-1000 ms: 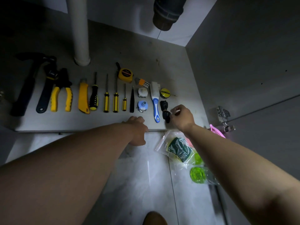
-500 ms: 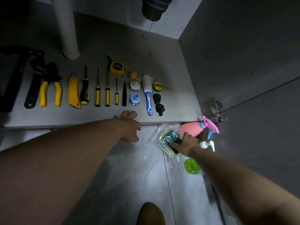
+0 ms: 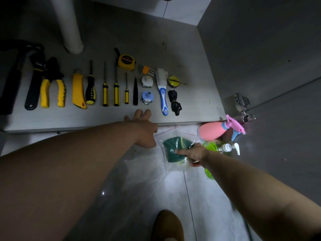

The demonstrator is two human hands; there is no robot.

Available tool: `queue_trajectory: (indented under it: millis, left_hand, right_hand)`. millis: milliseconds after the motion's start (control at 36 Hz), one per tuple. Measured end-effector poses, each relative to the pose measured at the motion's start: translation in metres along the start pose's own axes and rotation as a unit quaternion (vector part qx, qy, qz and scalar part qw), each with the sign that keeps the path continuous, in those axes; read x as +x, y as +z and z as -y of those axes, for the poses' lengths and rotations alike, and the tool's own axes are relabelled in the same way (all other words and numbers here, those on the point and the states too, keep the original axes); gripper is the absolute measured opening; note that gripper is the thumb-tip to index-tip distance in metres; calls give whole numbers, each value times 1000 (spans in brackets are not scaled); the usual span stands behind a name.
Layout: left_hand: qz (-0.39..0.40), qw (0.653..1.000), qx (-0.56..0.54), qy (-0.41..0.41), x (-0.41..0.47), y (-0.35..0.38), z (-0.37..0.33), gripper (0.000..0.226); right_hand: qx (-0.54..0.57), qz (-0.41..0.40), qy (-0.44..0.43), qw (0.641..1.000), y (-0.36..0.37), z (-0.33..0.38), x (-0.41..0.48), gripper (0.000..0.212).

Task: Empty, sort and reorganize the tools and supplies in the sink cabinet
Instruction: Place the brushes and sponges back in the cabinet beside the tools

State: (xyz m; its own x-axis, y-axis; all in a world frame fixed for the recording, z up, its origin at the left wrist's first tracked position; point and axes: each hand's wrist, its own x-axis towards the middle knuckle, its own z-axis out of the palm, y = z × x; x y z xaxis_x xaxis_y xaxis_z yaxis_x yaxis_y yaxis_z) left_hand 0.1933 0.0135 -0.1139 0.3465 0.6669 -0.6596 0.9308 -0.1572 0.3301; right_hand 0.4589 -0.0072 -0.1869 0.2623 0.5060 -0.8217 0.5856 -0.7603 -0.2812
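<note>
On the cabinet floor tools lie in a row: a hammer, a wrench, yellow pliers, a yellow utility knife, several screwdrivers, a tape measure, a blue-handled brush and black tied bags. My left hand rests with straight fingers on the cabinet's front edge. My right hand grips a clear zip bag with green sponges on the tiled floor.
A pink spray bottle and a green pump bottle lie on the floor by the right wall. A white pipe stands at the back of the cabinet. A door hinge juts out at right. My shoe is below.
My right hand left the black bags on the cabinet floor, dropped to the tiled floor and took hold of the sponge bag. My left hand stayed on the cabinet edge.
</note>
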Motion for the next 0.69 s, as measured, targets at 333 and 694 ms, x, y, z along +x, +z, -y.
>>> queue_trajectory:
  millis: [333, 694]
  left_hand:
    - [65, 995, -68, 17, -29, -14, 7, 58]
    - [81, 836, -542, 42, -234, -77, -39, 69]
  right_hand:
    - [-122, 72, -72, 987, -21, 35, -67, 100]
    - [292, 256, -243, 889, -76, 74, -298, 41]
